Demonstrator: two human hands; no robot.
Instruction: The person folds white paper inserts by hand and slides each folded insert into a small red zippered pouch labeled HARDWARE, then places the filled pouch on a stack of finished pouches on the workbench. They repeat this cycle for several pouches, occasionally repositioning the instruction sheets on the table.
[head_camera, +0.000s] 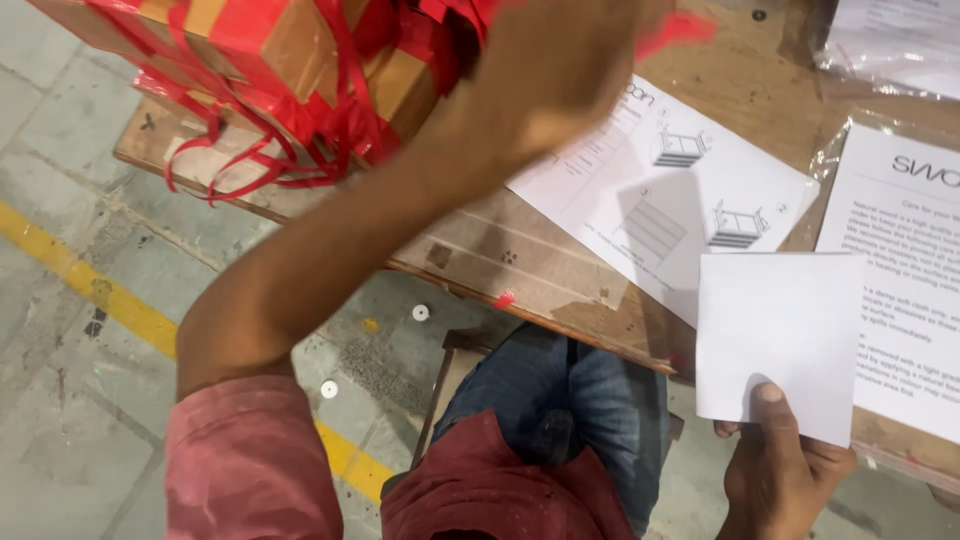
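At the far left, the concrete floor (60, 400) carries a yellow painted line (120, 305) that runs under your seat. Above it, at the left end of the wooden table (520, 270), sits a brown box (290, 40) bound in red ribbon (250, 165), its loose ends spilling over the edge. Your left hand (560, 60) is raised across the view toward that bundle, blurred, with a scrap of red at its fingertips; I cannot tell whether it grips the ribbon or only brushes it, so its closure stays uncertain. Your forearm crosses the table diagonally from your red sleeve (250, 460).

In the middle lies a printed instruction sheet (660, 190) with small furniture drawings, flat on the table where you can read it. To its right, your right hand (785, 465) pinches a blank white paper (780, 340) by its lower edge, thumb on top, holding it upright just off the table's near edge. Behind it lies a care leaflet in a clear plastic sleeve (905, 260), and another plastic-wrapped sheet (890, 40) sits at the top right corner.
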